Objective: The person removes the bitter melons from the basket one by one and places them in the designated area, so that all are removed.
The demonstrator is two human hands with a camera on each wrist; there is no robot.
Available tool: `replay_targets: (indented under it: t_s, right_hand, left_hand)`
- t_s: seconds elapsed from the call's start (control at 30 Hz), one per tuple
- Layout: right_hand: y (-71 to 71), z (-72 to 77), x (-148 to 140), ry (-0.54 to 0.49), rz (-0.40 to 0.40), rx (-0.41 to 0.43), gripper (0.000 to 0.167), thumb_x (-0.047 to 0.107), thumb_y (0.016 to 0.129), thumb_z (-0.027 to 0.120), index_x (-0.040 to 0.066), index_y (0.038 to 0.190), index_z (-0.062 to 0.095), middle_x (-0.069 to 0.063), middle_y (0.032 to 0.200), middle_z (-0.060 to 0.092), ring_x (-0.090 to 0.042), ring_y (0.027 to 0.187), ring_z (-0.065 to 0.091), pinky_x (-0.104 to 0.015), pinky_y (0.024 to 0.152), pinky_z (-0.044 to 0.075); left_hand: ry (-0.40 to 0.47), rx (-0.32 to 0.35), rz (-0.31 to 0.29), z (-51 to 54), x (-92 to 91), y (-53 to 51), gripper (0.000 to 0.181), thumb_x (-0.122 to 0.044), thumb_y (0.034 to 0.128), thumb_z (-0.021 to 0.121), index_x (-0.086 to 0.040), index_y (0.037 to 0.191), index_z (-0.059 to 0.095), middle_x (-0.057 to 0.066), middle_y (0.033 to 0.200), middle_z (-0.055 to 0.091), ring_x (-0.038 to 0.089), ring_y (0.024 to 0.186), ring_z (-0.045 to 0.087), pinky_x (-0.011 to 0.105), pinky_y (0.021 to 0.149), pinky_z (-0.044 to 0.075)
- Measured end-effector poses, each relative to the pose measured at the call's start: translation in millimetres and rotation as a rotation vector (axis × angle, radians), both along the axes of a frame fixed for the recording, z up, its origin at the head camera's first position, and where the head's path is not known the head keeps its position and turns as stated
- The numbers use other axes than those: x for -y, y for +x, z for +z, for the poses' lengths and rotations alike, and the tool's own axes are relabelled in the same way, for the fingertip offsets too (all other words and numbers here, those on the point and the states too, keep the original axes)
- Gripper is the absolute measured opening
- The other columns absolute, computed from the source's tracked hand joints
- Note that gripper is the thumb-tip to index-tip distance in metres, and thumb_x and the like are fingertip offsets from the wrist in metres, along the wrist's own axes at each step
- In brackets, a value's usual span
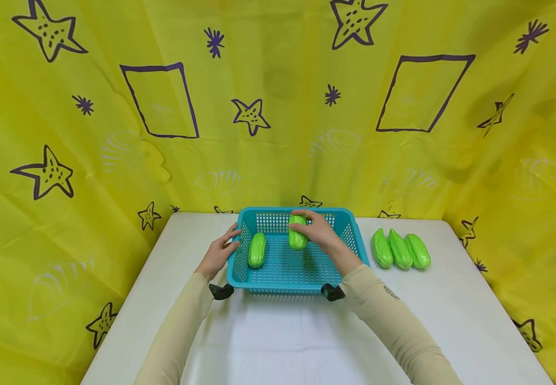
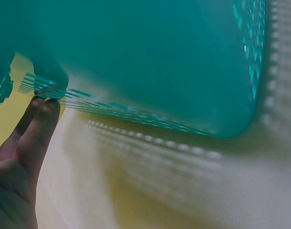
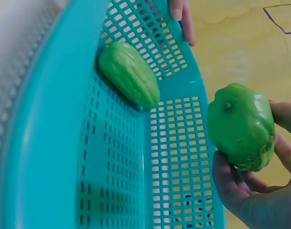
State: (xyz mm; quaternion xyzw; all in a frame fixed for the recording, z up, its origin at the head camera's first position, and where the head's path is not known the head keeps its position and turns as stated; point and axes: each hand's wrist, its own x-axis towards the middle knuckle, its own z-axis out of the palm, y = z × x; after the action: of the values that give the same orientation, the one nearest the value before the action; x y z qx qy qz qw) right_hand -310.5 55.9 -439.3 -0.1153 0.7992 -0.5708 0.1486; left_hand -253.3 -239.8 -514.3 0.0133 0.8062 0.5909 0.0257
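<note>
One lumpy, glossy vegetable (image 3: 240, 126) gripped by right hand (image 1: 320, 232); straight-fingered left hand (image 1: 217, 254) touches perforated plastic basket (image 1: 278, 286).

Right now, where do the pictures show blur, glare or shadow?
Head view: soft shadows on the table before the basket; left wrist: basket's near side blurred, light dots within its shadow; right wrist: near basket wall blurred, glare on the held green vegetable.

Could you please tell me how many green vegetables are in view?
5: one vegetable in the basket, a second vegetable in the right hand over it, and three vegetables side by side on the table to its right. Hidden ones cannot be ruled out.
</note>
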Motion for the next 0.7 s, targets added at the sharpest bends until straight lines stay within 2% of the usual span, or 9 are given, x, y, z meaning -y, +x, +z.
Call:
replay_targets:
  t_s: [0.43, 0.6, 0.7]
  right_hand:
    - [23.8, 3.5, -33.2, 0.011, -0.004, -0.051, 0.053, 0.024, 0.092, 0.070, 0.013, 0.141, 0.052, -0.014, 0.141, 0.047, -0.031, 0.102, 0.058, -0.033, 0.072, 0.054]
    - [34.0, 2.4, -50.0, -0.002, 0.004, -0.074, 0.055, 0.024, 0.093, 0.069, 0.011, 0.143, 0.050, -0.018, 0.140, 0.047, -0.030, 0.099, 0.060, -0.033, 0.070, 0.053]
    - [39.6, 2.4, -61.7, 0.024, 0.015, -0.100, 0.055, 0.026, 0.094, 0.068, 0.011, 0.144, 0.049, -0.018, 0.141, 0.046, -0.029, 0.095, 0.058, -0.036, 0.069, 0.052]
  left_hand:
    - [-0.005, -0.005, -0.008, 0.3, 0.7, -0.2, 0.045, -0.020, 0.1032, 0.051, -0.012, 0.147, 0.045, -0.015, 0.161, 0.019, 0.033, 0.146, 0.024, 0.049, 0.113, 0.031]
    - [0.000, -0.004, -0.007, 0.0, 1.0, -0.7, 0.045, -0.018, 0.1034, 0.050, -0.012, 0.147, 0.045, -0.017, 0.160, 0.019, 0.033, 0.145, 0.024, 0.049, 0.113, 0.031]
    - [-0.003, -0.003, -0.008, -1.5, 1.4, -1.1, 0.044, -0.019, 0.1035, 0.050, -0.013, 0.147, 0.046, -0.017, 0.160, 0.019, 0.032, 0.146, 0.022, 0.049, 0.113, 0.030]
